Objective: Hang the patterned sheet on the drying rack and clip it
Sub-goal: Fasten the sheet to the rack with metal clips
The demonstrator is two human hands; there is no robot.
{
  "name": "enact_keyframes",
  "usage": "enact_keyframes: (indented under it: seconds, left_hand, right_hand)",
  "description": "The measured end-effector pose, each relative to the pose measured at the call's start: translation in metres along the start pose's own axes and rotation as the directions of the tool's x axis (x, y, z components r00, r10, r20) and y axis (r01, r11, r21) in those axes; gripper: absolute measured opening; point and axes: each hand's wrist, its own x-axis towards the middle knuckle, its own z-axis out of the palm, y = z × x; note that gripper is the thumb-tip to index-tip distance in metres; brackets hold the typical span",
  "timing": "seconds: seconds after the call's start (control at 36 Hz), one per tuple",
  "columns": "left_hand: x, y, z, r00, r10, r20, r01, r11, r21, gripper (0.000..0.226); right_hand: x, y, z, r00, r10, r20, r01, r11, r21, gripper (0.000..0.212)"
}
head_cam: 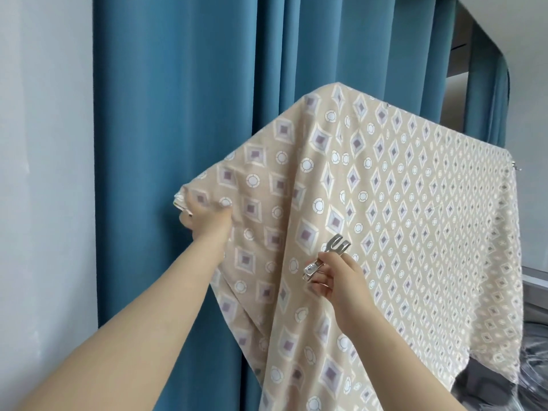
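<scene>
Left hand is closed round the near corner of the sheet, holding it out to the left, fingertips buried in the cloth. Right hand, lower and in front of the hanging sheet, pinches a metal clip between thumb and fingers. The rack is hidden under the draped sheet. The fabric is beige with lilac diamonds and white rings, against a blue curtain.

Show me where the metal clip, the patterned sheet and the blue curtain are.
metal clip (331, 247), head view, on its forked upper end.
patterned sheet (385, 179), head view, on its hanging front face.
blue curtain (178, 99), head view, on a fold left of the sheet.
</scene>
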Motion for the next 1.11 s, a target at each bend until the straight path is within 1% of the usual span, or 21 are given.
enact_keyframes:
  seconds: [0.03,0.06,0.08,0.14,0.17,0.28,0.33,0.44,0.5,0.61,0.67,0.72,0.78,0.81,0.94,1.03,1.11]
  left_hand:
    - [-0.003,-0.001,0.005,0.994,0.038,0.104,-0.053,0.989,0.141,0.078]
    - [-0.006,-0.002,0.009,0.976,0.046,0.211,-0.098,0.965,0.244,0.077]
    - [-0.008,-0.001,0.013,0.948,0.024,0.317,-0.122,0.948,0.293,0.073]
    - [-0.015,0.004,0.018,0.869,-0.047,0.493,-0.114,0.95,0.291,0.059]
    - [-0.019,0.007,0.02,0.841,-0.054,0.538,-0.111,0.957,0.269,0.053]
    - [-0.035,0.017,0.026,0.784,0.049,0.618,-0.136,0.986,0.095,0.027]
    - [-0.041,0.02,0.03,0.739,0.098,0.667,-0.179,0.982,0.054,0.022]
    - [-0.05,0.027,0.037,0.67,0.19,0.717,-0.335,0.94,0.063,0.021]
    - [-0.053,0.031,0.039,0.645,0.233,0.728,-0.41,0.909,0.072,0.022]
    - [-0.05,0.039,0.045,0.577,0.277,0.768,-0.479,0.877,0.043,0.029]
    - [-0.047,0.044,0.049,0.582,0.301,0.756,-0.503,0.863,0.043,0.033]
    - [-0.044,0.049,0.053,0.624,0.352,0.697,-0.51,0.86,0.023,0.028]
    - [-0.042,0.056,0.057,0.676,0.382,0.63,-0.482,0.876,-0.015,0.022]
    - [-0.041,0.06,0.059,0.69,0.388,0.611,-0.469,0.882,-0.031,0.022]
    - [-0.036,0.071,0.073,0.722,0.37,0.585,-0.481,0.876,0.039,0.04]
    - [-0.03,0.076,0.079,0.736,0.342,0.585,-0.455,0.889,0.053,0.038]
    - [-0.023,0.083,0.081,0.721,0.351,0.597,-0.432,0.902,-0.008,0.031]
  right_hand:
    - [0.0,0.0,0.0,1.0,0.002,-0.002,-0.002,1.0,0.0,0.011]
    - [0.0,-0.001,-0.001,1.0,0.004,-0.003,-0.004,1.0,-0.004,0.012]
    - [0.0,-0.001,-0.001,1.0,0.005,-0.006,-0.005,1.0,-0.011,0.012]
    - [0.002,-0.002,-0.005,1.0,0.0,-0.013,0.0,1.0,-0.024,0.015]
    - [0.003,-0.003,-0.007,1.0,-0.007,-0.015,0.007,1.0,-0.025,0.016]
    - [0.011,-0.011,-0.013,0.998,-0.055,-0.023,0.054,0.997,-0.052,0.013]
    - [0.016,-0.017,-0.014,0.996,-0.087,-0.017,0.086,0.995,-0.058,0.018]
    - [0.029,-0.037,-0.008,0.994,-0.105,-0.017,0.105,0.994,-0.01,0.017]
    - [0.037,-0.048,-0.005,0.992,-0.125,-0.024,0.125,0.992,-0.025,0.015]
    - [0.052,-0.068,0.003,0.982,-0.188,-0.003,0.188,0.981,-0.046,0.012]
    - [0.059,-0.077,0.007,0.979,-0.204,0.02,0.205,0.978,-0.031,0.012]
    - [0.066,-0.086,0.01,0.975,-0.217,0.056,0.218,0.976,-0.019,0.011]
    - [0.072,-0.092,0.011,0.97,-0.222,0.103,0.224,0.975,-0.006,0.01]
    - [0.075,-0.095,0.012,0.966,-0.226,0.126,0.227,0.974,0.003,0.01]
    - [0.086,-0.107,0.013,0.955,-0.237,0.178,0.241,0.97,-0.005,0.011]
    - [0.094,-0.113,0.016,0.943,-0.257,0.212,0.261,0.965,0.009,0.011]
    - [0.101,-0.118,0.024,0.93,-0.282,0.237,0.28,0.959,0.043,0.016]
